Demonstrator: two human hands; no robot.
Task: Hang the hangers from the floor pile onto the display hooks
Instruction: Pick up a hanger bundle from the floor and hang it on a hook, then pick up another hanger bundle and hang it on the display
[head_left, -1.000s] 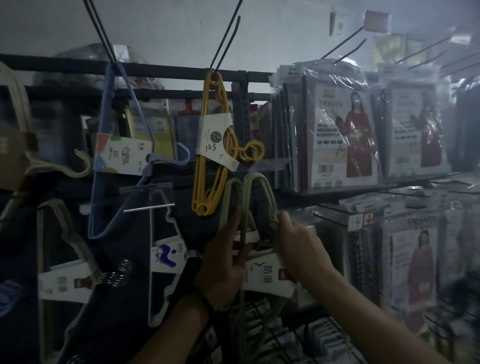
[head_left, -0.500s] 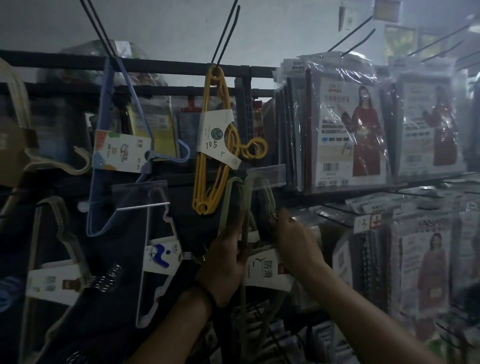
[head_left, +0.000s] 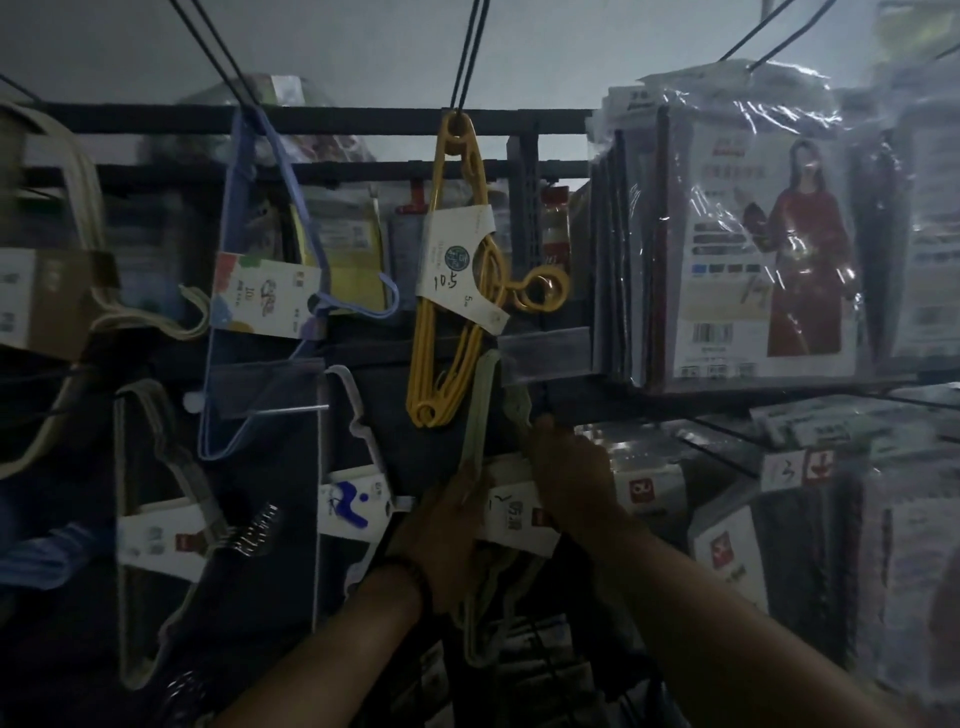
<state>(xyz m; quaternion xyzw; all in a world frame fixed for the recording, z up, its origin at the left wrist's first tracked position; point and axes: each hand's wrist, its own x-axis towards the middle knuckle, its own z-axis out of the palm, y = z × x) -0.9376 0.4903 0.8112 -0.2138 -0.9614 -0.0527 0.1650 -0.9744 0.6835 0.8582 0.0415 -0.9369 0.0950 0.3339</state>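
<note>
A bundle of pale green hangers with a white paper label hangs at a display hook just below the clear price strip. My left hand grips the bundle's left side at the label. My right hand pinches its right arm near the top. Above it a yellow hanger bundle hangs from a long black hook. The floor pile is out of view.
Blue hangers, white hangers and beige hangers hang on hooks to the left. Plastic-wrapped clothing packs fill the hooks on the right. Black shelf rails run across the top. The scene is dim.
The view has drifted down and left. My right hand has slid slightly lower on the green bundle, and the bundle's top sits just under the price strip.
</note>
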